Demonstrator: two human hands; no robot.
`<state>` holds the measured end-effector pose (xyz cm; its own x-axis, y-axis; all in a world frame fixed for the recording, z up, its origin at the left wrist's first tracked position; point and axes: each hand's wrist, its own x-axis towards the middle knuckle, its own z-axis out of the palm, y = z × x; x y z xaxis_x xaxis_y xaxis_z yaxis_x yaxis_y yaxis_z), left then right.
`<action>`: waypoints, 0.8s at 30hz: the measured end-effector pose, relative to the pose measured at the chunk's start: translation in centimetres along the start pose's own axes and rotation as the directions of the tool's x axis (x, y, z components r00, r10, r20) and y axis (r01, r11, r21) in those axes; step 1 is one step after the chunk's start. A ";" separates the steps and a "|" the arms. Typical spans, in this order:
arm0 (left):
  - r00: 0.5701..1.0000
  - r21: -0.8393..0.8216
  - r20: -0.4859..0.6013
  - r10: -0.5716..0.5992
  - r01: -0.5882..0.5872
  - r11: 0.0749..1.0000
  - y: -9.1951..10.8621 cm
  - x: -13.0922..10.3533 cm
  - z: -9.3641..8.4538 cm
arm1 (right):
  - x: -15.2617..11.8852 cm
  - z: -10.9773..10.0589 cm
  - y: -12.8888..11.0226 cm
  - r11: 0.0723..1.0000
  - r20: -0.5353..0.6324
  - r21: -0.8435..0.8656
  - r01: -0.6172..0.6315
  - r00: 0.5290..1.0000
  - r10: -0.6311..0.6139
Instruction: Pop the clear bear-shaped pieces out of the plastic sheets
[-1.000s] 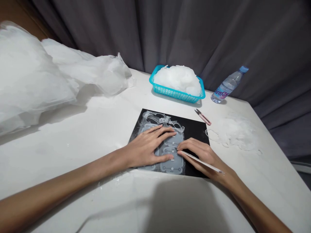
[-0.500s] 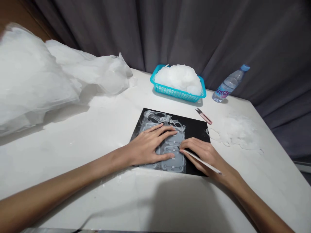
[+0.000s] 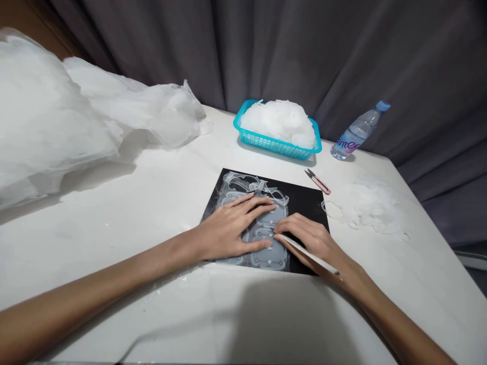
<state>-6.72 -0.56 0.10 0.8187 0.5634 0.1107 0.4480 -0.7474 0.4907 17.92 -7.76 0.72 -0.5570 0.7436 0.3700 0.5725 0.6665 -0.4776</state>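
Note:
My left hand (image 3: pixel 234 223) lies flat with its fingers spread over a translucent sheet of moulded, rounded pieces (image 3: pixel 268 256). The palm and fingers cover part of that sheet. Beneath it is a black mat (image 3: pixel 304 203). At the sheet's right side, my right hand (image 3: pixel 308 235) is closed around a slim white pen-like tool (image 3: pixel 310 255). Its tip end is by the seam between two moulded pieces and mostly hidden by the fingers. Loose clear trimmings (image 3: pixel 254 185) lie along the sheet's far edge.
Behind the mat, a turquoise basket (image 3: pixel 279 146) holds a white heap (image 3: pixel 279 121). A water bottle (image 3: pixel 355 132) and small pink-handled thread snips (image 3: pixel 317 181) are to its right. More clear scraps (image 3: pixel 375 208) lie farther right. Large white plastic bags (image 3: pixel 49 116) occupy the left.
My right hand has shifted slightly left along the sheet with the pen-like tool. The left hand stays in place on the sheet. The whole view has shifted a little.

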 end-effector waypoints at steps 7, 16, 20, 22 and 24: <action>1.000 -0.008 -0.013 0.017 -0.017 1.000 -0.1 0.0 0.2 | -0.2 1.2 0.8 0.945 0.011 -0.299 0.131 0.991 -0.134; 0.994 -0.031 0.073 -0.079 0.081 0.996 -0.2 0.0 0.0 | 1.6 0.3 2.4 0.974 -0.181 -0.223 -0.036 0.984 -0.005; 0.994 -0.042 0.078 -0.071 0.074 0.996 -0.1 0.0 -0.2 | 2.8 -2.6 5.5 0.928 -0.518 -0.067 -0.366 0.808 0.281; 0.997 -0.066 0.046 -0.066 0.069 0.995 0.0 -0.2 -0.4 | 2.9 -3.7 5.9 0.901 -0.549 0.032 -0.433 0.745 0.378; 0.998 -0.110 -0.017 -0.057 0.055 0.992 0.2 -0.4 -0.7 | 2.8 -4.1 4.9 0.907 -0.533 0.084 -0.413 0.750 0.391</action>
<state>-7.21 -0.65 0.76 0.7857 0.6110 0.0972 0.4500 -0.6722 0.5880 21.64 -2.22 2.68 0.1264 0.8473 0.5159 0.6989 0.2931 -0.6525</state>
